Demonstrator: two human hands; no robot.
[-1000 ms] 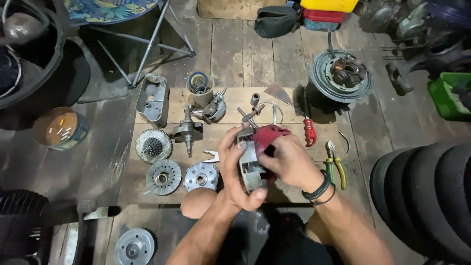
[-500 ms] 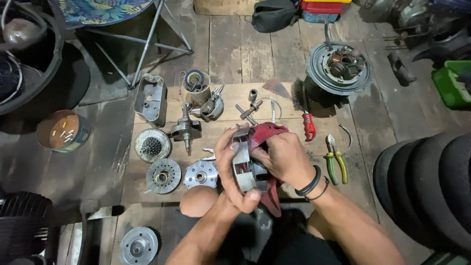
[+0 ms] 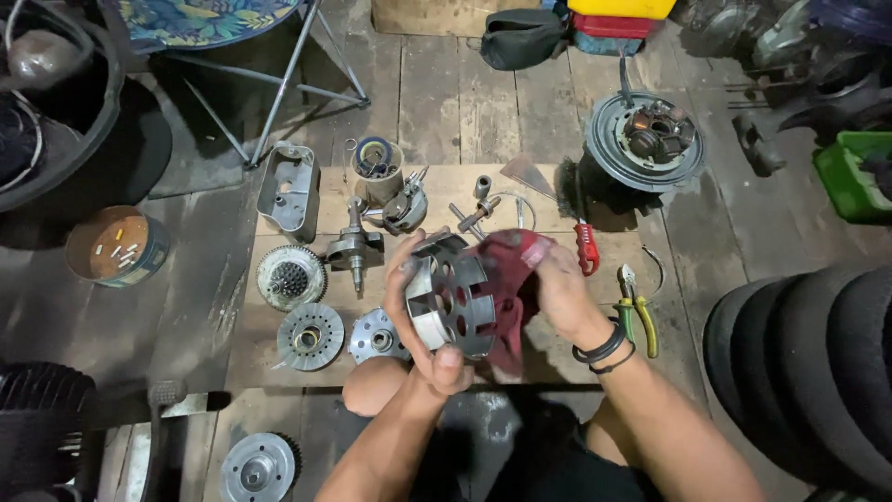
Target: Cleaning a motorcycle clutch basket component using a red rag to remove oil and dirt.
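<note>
My left hand (image 3: 420, 327) grips a round metal clutch basket (image 3: 453, 303) with slotted walls and holes in its face, tilted on its side above the wooden board (image 3: 539, 335). My right hand (image 3: 563, 290) presses a dark red rag (image 3: 506, 284) against the basket's right side. Black bands sit on my right wrist. Both hands hover over the board's middle, just in front of my knee.
Engine parts lie on the board: a crankshaft (image 3: 357, 247), toothed clutch discs (image 3: 291, 277), a hub (image 3: 375, 336), a metal cover (image 3: 288, 191), a cup of small parts (image 3: 375, 167). Pliers (image 3: 636, 314) and a red-handled screwdriver (image 3: 585, 244) lie right. A stator plate (image 3: 646, 139), tyres (image 3: 808, 363) and a tin (image 3: 116, 246) surround.
The basket has been turned in my hands so its holed face and slotted wall show more. The rag has shifted to its right side under my right hand.
</note>
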